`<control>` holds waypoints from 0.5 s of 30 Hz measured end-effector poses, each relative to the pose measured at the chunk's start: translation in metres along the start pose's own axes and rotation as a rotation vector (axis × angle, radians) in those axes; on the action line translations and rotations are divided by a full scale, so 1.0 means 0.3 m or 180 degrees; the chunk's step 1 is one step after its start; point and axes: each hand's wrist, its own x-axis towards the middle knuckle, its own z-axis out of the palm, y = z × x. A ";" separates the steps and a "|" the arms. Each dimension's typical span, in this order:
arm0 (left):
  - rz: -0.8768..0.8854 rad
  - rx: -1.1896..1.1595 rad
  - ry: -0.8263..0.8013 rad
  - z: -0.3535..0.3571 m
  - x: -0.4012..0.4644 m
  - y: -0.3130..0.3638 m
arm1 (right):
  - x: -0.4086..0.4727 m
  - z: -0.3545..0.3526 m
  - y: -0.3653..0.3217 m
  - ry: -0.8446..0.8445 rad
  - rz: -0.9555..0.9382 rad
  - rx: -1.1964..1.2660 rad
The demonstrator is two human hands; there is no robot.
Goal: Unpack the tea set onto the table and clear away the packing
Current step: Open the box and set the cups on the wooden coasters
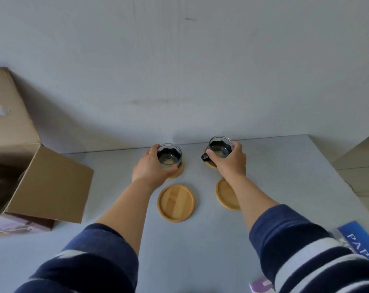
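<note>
Two glass cups with black holders stand near the table's far edge, each over a round wooden coaster. My left hand [150, 166] grips the left cup [169, 155], which sits on a coaster [177, 172]. My right hand [230, 160] grips the right cup [219, 148] by its rim, its black handle pointing left, over a mostly hidden coaster [211, 163]. Two more bare wooden coasters lie nearer me: one [176, 203] in the middle, one [226, 193] partly covered by my right forearm.
An open cardboard box [48, 185] stands at the left on the grey table [295, 176], with a printed product box [16, 227] under its flap. A blue printed packet [358, 237] lies at the right front. A plain wall rises just behind the table.
</note>
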 end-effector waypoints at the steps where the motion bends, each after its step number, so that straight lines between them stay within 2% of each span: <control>1: 0.0000 0.0049 -0.0021 -0.001 0.000 0.000 | 0.000 -0.001 -0.001 -0.0025 0.0011 0.0003; 4: 0.0001 0.0247 -0.0133 -0.010 -0.004 0.004 | 0.004 -0.017 -0.017 -0.0173 0.0066 -0.0055; 7: 0.0024 0.0423 -0.0125 -0.053 -0.020 -0.004 | -0.015 -0.044 -0.062 -0.0232 0.0104 -0.0603; 11: 0.0123 0.0630 0.0250 -0.194 -0.060 -0.047 | -0.099 -0.050 -0.180 -0.0090 -0.0456 -0.1473; 15: 0.0280 0.0711 0.0662 -0.403 -0.119 -0.137 | -0.230 0.027 -0.340 -0.0498 -0.0975 -0.1719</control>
